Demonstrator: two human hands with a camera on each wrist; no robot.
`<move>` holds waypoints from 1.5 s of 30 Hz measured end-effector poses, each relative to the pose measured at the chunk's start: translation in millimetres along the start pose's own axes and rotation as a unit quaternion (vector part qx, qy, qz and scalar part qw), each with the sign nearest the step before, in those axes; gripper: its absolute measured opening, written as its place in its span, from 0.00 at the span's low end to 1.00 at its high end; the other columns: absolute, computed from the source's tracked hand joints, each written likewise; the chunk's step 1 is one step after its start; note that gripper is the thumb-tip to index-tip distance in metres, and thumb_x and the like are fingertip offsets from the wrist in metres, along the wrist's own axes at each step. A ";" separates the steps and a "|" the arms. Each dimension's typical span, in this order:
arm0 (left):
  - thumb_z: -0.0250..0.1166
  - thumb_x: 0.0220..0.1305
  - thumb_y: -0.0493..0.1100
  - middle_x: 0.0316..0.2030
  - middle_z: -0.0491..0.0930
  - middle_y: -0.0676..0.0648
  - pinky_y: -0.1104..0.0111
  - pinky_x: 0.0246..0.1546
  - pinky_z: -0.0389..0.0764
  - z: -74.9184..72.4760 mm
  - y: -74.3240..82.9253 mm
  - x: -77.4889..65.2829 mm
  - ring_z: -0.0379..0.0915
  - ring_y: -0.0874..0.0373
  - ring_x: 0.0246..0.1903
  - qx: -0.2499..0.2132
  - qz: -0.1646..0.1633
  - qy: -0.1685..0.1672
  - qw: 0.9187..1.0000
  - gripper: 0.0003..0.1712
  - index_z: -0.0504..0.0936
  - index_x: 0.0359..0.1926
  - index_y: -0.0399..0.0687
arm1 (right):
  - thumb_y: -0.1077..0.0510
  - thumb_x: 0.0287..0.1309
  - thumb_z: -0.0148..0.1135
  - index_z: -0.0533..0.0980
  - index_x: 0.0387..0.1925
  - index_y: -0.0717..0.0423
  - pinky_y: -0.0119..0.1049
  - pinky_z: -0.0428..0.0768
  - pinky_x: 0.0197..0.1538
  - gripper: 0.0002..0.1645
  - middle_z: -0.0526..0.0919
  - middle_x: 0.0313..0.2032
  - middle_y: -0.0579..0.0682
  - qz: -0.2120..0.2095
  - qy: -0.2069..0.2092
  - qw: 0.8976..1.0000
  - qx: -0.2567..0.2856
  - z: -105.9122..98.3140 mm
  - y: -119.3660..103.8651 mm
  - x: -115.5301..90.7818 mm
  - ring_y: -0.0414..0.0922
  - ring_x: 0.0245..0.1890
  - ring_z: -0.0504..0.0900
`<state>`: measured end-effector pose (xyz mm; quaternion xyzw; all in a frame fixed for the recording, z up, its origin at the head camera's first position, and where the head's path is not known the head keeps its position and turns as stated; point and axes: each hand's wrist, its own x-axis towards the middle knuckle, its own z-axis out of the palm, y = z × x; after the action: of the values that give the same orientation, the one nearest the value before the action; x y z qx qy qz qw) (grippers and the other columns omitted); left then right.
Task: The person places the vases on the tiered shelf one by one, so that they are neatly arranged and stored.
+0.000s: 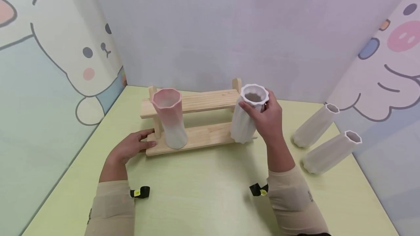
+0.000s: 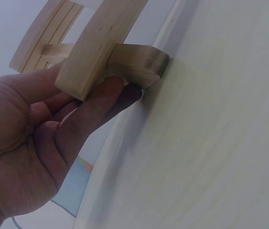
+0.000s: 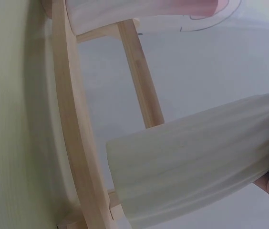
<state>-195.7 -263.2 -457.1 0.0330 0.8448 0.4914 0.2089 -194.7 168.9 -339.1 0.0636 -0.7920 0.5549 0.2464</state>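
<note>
Beige sleeves (image 1: pixel 113 207) lead to a left hand (image 1: pixel 129 145) gripping the two-tier wooden rack (image 1: pixel 210 102) and a right hand (image 1: pixel 271 119) holding a white fluted vase (image 1: pixel 241 123) at its right end, presumably rigid, slippery and fragile, best held mid-body.

I read the rack (image 1: pixel 210 100) as bare wood, smooth, its grain showing. On its left, the pink vase (image 1: pixel 172 123) looks matt; at its right, the white vase (image 1: pixel 243 123) is matt and ribbed, ceramic or plastic, I can't tell over my feed. Beneath the rack, the table (image 1: pixel 197 192) is smooth; in front, the sleeves (image 1: pixel 113 208) are cloth.
</note>
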 end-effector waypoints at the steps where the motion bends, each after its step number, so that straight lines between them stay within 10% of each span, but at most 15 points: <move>1: 0.68 0.60 0.61 0.75 0.53 0.37 0.42 0.67 0.61 0.1 0.0 0.1 0.51 0.38 0.72 0.000 0.001 0.000 1.000 0.48 0.59 0.75 0.51 | 0.50 0.47 0.78 0.72 0.61 0.55 0.33 0.78 0.50 0.40 0.81 0.46 0.50 0.002 -0.002 1.000 0.002 0.9 0.3 0.3 0.40 0.45 0.79; 45: 0.67 0.61 0.59 0.75 0.52 0.37 0.44 0.66 0.64 0.7 -0.7 0.4 0.57 0.39 0.70 -0.009 0.002 -0.001 1.000 0.47 0.59 0.75 0.51 | 0.44 0.46 0.78 0.71 0.61 0.56 0.47 0.80 0.53 0.43 0.81 0.49 0.52 0.009 -0.050 0.998 0.021 28.2 2.3 8.1 0.45 0.49 0.80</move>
<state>-195.6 -262.9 -458.1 0.0331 0.8402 0.4992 0.2091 -211.7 145.5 -344.7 0.0892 -0.7922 0.5696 0.1998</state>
